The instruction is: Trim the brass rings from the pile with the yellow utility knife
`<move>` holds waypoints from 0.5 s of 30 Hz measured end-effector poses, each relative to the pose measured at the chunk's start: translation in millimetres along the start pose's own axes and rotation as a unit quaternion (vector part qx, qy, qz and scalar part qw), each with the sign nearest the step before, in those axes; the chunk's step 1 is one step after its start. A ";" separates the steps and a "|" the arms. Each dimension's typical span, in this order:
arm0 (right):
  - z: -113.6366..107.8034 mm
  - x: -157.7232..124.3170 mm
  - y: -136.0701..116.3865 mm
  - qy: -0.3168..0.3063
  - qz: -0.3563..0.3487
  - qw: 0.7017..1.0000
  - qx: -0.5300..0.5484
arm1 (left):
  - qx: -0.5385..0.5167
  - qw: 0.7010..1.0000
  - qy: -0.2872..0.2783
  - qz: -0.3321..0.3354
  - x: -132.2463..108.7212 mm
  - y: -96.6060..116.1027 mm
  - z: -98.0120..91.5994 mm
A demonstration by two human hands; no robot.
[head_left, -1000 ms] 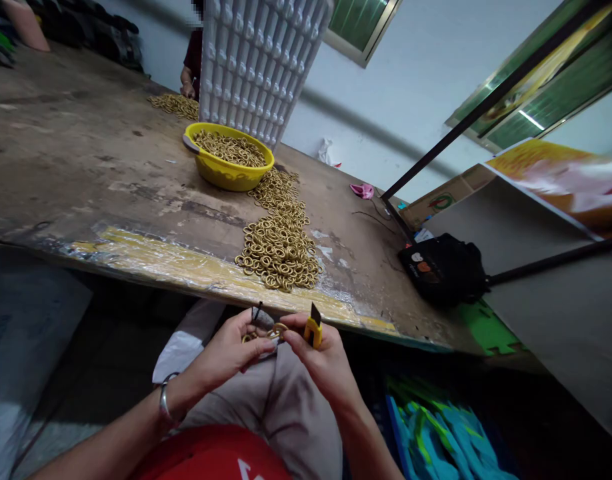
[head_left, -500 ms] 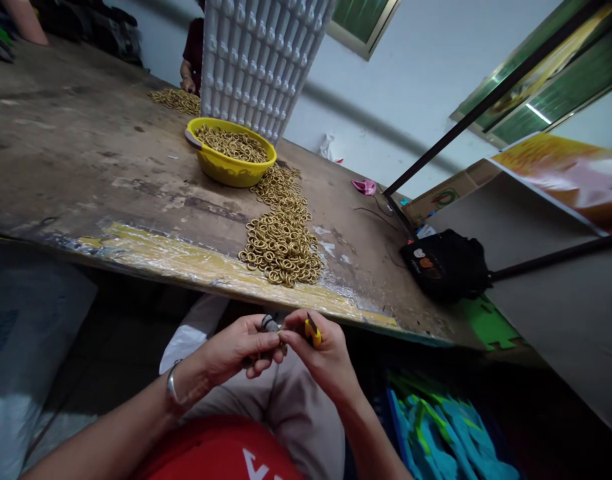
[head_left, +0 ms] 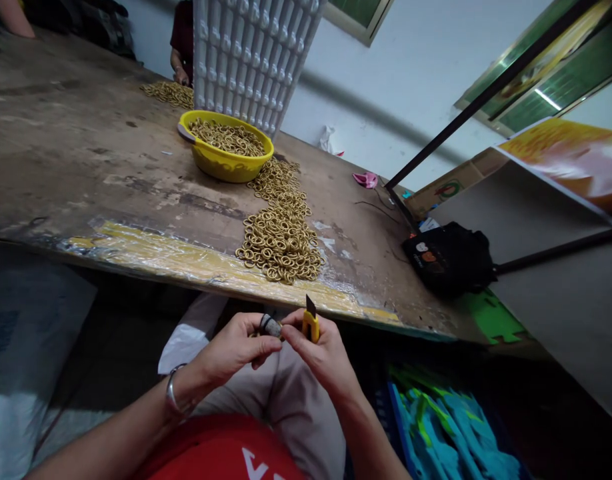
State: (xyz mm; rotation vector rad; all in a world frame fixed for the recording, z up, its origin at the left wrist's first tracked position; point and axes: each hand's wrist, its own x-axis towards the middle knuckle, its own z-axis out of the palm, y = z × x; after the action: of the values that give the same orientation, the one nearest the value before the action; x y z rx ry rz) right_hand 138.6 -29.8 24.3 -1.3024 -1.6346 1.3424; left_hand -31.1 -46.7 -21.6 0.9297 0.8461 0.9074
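My right hand is closed around a yellow utility knife, its dark blade pointing up past the fingers. Thumb and fingertips of that hand meet the left fingertips above my lap. My left hand is curled, with small gold-coloured rings partly showing between its fingers; how many is hidden. A grey finger wrap with black bands covers its index finger. Beyond both hands, a heap of gold-coloured metal rings lies on the worktable near its taped front edge.
A yellow basin full of rings stands behind the heap, before a ridged translucent plastic panel. Another person's hand is by a farther ring pile. At right are a black bag and a crate of turquoise pieces.
My right hand has turned the knife so its blade stands more upright and shows more. The left fingers have shifted slightly, revealing more of the grey wrap. The view has tilted a little.
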 end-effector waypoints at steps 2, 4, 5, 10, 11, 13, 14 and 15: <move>-1.1 1.0 -1.1 -0.003 0.002 1.000 0.002 | -0.016 1.000 -0.007 -0.007 0.4 -0.8 -0.7; -1.5 2.2 -1.5 -0.005 0.006 1.000 0.002 | -0.030 0.999 -0.009 -0.010 0.9 -2.5 -1.1; -1.5 2.8 -1.2 -0.005 0.010 1.000 0.003 | -0.035 0.999 -0.009 -0.010 1.2 -3.4 -1.0; 0.0 3.6 4.2 0.008 0.026 1.000 0.008 | -0.060 0.998 -0.007 -0.015 0.9 -3.6 1.8; -0.2 2.7 5.0 0.015 0.018 1.000 -0.006 | -0.065 0.998 -0.004 -0.014 0.6 -2.9 2.5; -1.2 -0.4 6.2 0.035 -0.017 0.997 -0.066 | -0.069 0.998 0.005 -0.007 0.1 -1.4 3.5; -1.9 -2.3 6.7 0.045 -0.041 0.992 -0.110 | -0.067 0.998 0.010 0.000 -0.2 -0.8 3.7; -2.7 -4.4 7.5 0.052 -0.069 0.984 -0.158 | -0.062 0.998 0.015 0.008 -0.5 -0.3 3.7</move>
State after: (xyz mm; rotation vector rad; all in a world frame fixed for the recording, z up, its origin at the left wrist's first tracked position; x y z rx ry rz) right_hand 144.6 -33.2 18.3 -1.3831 -1.8793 0.9437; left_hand -27.9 -48.3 -20.4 0.8172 0.7992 0.9780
